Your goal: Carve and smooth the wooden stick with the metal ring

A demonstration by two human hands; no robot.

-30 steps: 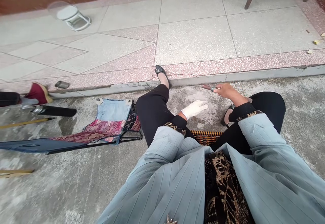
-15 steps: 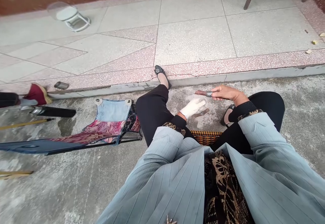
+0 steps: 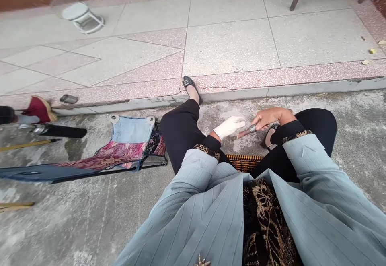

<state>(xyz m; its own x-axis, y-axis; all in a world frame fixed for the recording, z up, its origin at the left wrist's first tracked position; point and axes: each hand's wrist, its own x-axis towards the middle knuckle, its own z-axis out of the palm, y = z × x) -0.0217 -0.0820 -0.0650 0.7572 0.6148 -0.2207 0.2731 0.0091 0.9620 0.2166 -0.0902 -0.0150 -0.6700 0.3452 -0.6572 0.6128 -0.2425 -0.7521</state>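
My right hand is bare and wrapped round a reddish-brown stick wound with silvery wire. The stick's free end points left and down toward my body, just below my left hand. My left hand wears a white glove, with its fingers pressed together close to the stick. Whatever those gloved fingers hold, if anything, is too small to make out. Between my knees, the edge of a woven basket-like item shows below both hands.
A low folding recliner with patterned cloth stands at my left. Beyond it are another person's red shoe, a black tube and a small metal can. A concrete step crosses in front, with a white stool on its tiles.
My right hand has swung the stick's free end down and toward me, from above the gloved hand to below it. My left hand has moved only slightly.
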